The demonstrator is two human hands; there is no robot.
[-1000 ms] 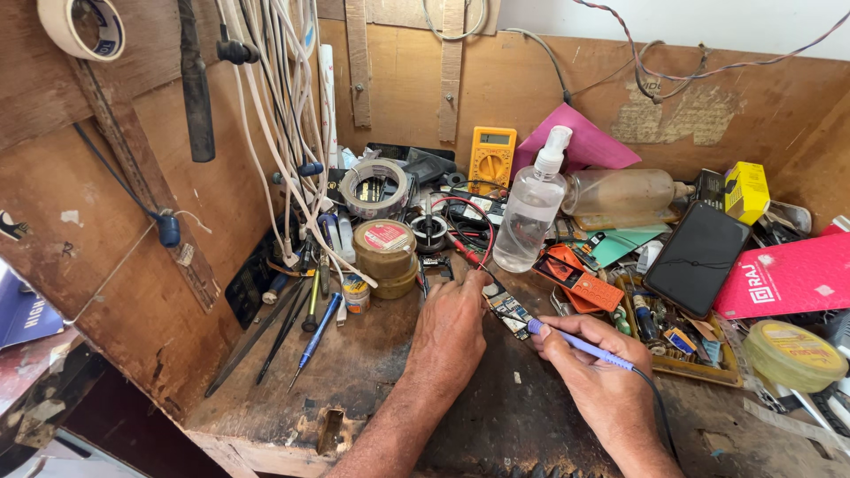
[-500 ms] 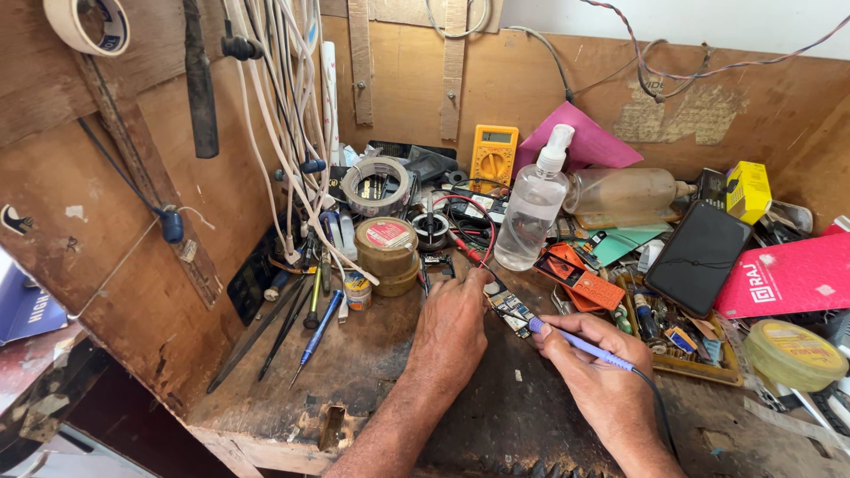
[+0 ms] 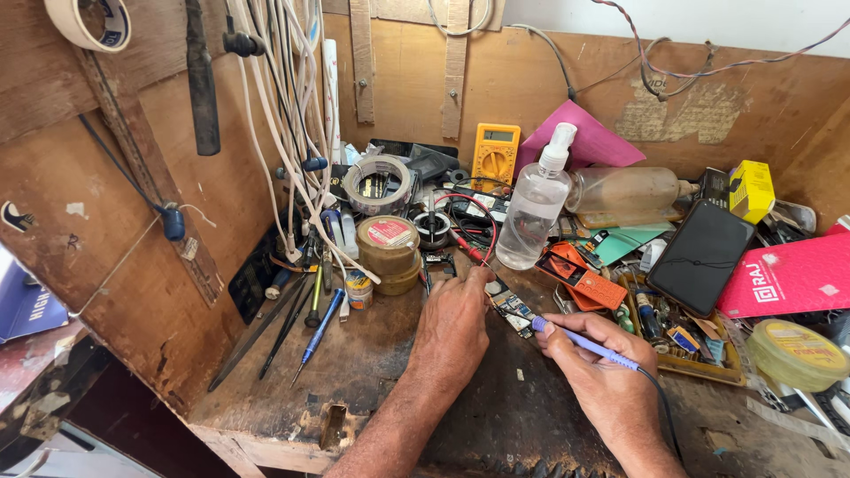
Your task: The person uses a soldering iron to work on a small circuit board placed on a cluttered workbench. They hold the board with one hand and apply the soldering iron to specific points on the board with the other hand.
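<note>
A small circuit board [image 3: 511, 304] lies on the worn wooden bench [image 3: 354, 372] near its middle. My left hand [image 3: 456, 329] rests on the bench with its fingers pressed on the board's left end. My right hand [image 3: 595, 363] grips a blue pen-shaped soldering iron [image 3: 586, 342], whose tip points left onto the board. A dark cord runs back from the iron along my right wrist. The part of the board under my left fingers is hidden.
A clear pump bottle [image 3: 535, 208], a yellow multimeter [image 3: 495, 157], tape rolls [image 3: 378, 184], round tins [image 3: 388, 243], screwdrivers [image 3: 317, 327], a black phone [image 3: 700, 256], a pink box [image 3: 788, 274] and a parts tray [image 3: 686, 341] crowd the bench. White cables [image 3: 283, 106] hang at left.
Both hands stay on the board and the iron. Only the view has shifted slightly.
</note>
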